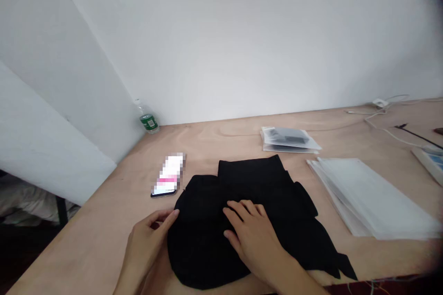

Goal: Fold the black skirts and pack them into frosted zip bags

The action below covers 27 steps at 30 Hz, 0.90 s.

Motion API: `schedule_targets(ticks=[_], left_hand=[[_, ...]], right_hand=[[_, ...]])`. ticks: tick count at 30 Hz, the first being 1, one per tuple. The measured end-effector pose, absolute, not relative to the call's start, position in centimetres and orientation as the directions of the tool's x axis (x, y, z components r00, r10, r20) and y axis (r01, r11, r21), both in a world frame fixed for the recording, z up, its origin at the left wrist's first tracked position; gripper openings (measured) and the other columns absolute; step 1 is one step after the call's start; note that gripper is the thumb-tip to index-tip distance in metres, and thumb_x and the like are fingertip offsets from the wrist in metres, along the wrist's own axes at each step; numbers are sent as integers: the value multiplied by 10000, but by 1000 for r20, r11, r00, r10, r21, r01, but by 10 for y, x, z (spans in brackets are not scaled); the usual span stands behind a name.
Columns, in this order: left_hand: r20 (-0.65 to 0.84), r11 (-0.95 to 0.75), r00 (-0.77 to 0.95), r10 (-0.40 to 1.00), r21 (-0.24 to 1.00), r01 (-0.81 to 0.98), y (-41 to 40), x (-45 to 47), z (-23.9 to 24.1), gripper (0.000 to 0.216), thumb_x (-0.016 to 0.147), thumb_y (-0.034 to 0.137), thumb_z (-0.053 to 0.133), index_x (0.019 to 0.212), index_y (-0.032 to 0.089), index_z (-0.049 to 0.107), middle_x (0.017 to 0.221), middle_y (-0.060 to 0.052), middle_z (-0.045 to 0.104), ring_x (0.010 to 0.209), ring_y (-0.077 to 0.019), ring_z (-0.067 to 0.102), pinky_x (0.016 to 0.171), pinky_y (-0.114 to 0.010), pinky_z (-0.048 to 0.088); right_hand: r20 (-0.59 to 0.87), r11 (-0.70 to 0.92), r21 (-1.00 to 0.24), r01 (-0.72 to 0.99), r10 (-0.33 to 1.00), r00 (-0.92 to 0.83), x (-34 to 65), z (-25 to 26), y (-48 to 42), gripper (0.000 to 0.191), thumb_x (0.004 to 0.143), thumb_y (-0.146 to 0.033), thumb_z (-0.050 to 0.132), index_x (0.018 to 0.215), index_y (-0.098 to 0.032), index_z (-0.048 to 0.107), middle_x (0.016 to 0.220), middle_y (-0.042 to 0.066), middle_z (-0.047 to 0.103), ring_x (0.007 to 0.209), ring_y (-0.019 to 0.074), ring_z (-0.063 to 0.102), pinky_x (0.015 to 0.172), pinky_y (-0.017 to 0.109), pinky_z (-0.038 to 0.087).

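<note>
Touching black cloth (204, 249) with hands (150, 239) (251, 242)

Nothing is legible; the green label (149, 122) on the water bottle (143, 113) is too small to read.

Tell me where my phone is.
In the head view, the phone lies on the wooden table, left of the black garment and just beyond the left hand.

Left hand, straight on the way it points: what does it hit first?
The left hand would most likely meet the edge of the black garment first. Its fingertips are right beside that edge, though from this view I can't tell whether they already touch it.
</note>
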State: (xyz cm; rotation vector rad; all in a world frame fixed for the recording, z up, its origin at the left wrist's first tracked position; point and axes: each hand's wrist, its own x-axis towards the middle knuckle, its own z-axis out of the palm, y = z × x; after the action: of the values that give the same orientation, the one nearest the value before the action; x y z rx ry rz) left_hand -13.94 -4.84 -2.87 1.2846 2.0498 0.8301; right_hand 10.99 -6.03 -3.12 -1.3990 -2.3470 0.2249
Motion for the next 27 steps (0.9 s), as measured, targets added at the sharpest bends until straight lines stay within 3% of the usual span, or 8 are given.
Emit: schedule_targets(ticks=[5,9,12,17,19,22,25,27], left_hand=[[-81,290,-344,935,733,616,-49,-135,-19,434,663,581,592,826,185,661,747,-34,681,747,-238,601,658,-300,447],[76,219,-370,926,689,691,-51,-112,13,376,689,557,561,795,207,646,682,-1,640,620,-189,558,600,-287,424],[237,122,-346,908,641,758,-53,-76,39,286,729,494,542,759,223,628,666,12,621,582,-171,538,561,-279,400],[452,-265,42,891,444,856,-56,-4,39,120,804,275,514,769,231,619,741,11,652,690,-190,563,644,-329,378],[450,-357,164,878,385,851,-57,17,26,125,808,192,502,776,225,618,754,10,662,705,-192,564,660,-346,366],[428,-407,233,873,378,831,-60,26,8,129,795,155,523,822,231,623,799,14,680,725,-191,570,691,-361,370],[444,-397,198,874,414,819,-64,15,0,141,789,227,558,917,244,614,915,1,679,807,-199,583,749,-374,383],[436,-302,85,896,456,837,-66,2,-2,201,802,314,545,982,239,596,960,-23,663,839,-209,584,767,-380,389]], right_hand=[[223,459,-376,805,888,-403,111,-32,-62,378,861,-290,444,1237,-260,471,1286,26,514,1112,274,440,889,477,354],[214,439,-442,782,898,-383,110,-27,-62,375,845,-269,460,1218,-262,496,1282,25,517,1123,281,430,893,475,350],[220,393,-571,721,919,-327,112,-21,-63,376,842,-245,457,1215,-264,495,1217,33,562,1082,256,466,894,453,355],[242,269,-804,530,963,-121,129,-14,-61,578,843,-170,384,1385,-277,215,1123,43,597,984,188,527,885,401,378],[247,297,-801,520,955,-164,139,-15,-59,563,834,-135,357,1364,-305,276,1149,34,582,985,176,531,890,392,371],[210,295,-747,596,955,-209,151,-18,-55,495,803,-80,342,1236,-273,483,1128,36,597,998,176,529,876,373,367],[171,251,-651,716,968,-184,154,-18,-53,495,773,-56,359,1202,-232,531,1104,49,618,1017,197,516,856,371,363],[162,234,-552,801,972,-172,154,-17,-53,509,765,-53,366,1210,-232,533,1123,51,616,1036,219,502,853,384,355]])
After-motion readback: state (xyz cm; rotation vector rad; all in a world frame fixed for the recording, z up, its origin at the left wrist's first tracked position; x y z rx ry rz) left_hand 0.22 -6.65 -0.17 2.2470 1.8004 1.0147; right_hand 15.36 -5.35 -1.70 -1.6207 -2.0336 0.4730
